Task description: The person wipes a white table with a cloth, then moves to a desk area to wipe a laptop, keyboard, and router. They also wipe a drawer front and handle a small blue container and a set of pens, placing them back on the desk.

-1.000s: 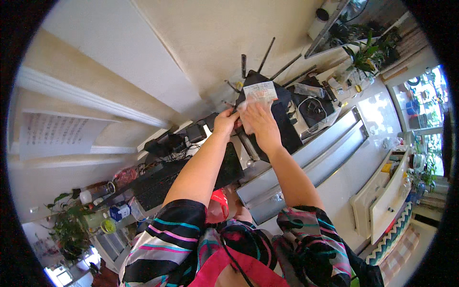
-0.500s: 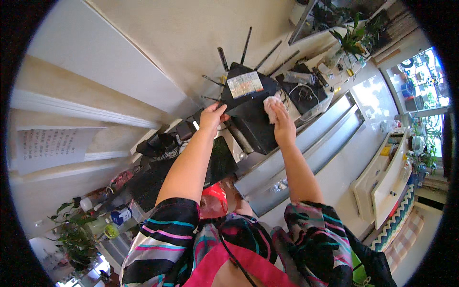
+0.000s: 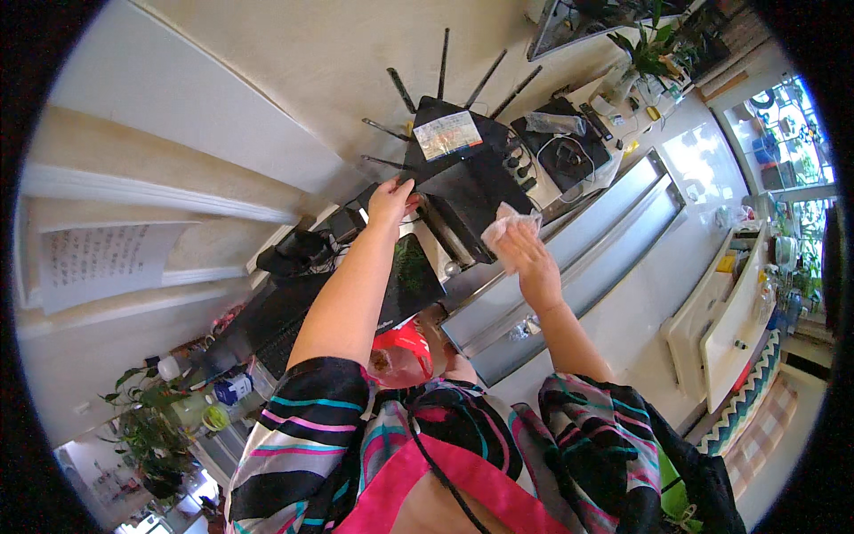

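Observation:
My left hand [image 3: 390,203] pinches the near left corner of a black router [image 3: 491,135], which has several upright antennas and a pale printed label [image 3: 447,135] on top. Just nearer to me, partly beneath the router, lies a flat black box [image 3: 476,200]. A crumpled white cloth [image 3: 500,233] is in my right hand [image 3: 532,258], fingers laid over it. This hand is at the near right edge of the box; whether the cloth touches the box is hard to tell.
Silver-grey drawers [image 3: 569,276] run below the surface on the right. A black device with a white cable [image 3: 553,147] sits farther right, near a potted plant [image 3: 649,53]. Wall panelling stands left. A red bag [image 3: 405,351] is close to my body.
My right hand has drawn the cloth nearer to me, off the middle of the black box to its edge. My left hand keeps its hold on the router; the view has shifted slightly.

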Motion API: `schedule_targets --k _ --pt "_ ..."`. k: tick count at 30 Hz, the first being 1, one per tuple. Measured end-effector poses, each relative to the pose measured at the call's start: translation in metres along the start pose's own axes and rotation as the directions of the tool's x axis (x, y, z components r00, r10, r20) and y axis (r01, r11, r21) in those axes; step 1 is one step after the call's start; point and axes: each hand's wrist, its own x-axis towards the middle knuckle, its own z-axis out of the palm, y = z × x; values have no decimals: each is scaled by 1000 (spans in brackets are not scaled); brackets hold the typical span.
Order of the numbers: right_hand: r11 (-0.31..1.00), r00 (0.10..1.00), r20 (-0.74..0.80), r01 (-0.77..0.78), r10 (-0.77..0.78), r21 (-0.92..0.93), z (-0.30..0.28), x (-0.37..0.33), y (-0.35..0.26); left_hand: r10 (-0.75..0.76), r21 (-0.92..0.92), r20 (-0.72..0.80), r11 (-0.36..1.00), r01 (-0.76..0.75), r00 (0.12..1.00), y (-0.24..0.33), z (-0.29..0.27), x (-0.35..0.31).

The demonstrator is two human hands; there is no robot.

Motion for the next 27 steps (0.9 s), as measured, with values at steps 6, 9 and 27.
schedule_targets --k 6,9,27 --pt "978 952 -226 -208 208 24 18 11 0 104 198 -47 976 -93 993 -27 7 -76" --pt "977 947 -237 -207 214 56 28 2 -23 96 294 89 948 -119 991 -48 -1 -117" --pt "-397 680 403 -177 612 901 -24 -260 -170 -133 322 508 946 -45 851 -134 -124 -336"
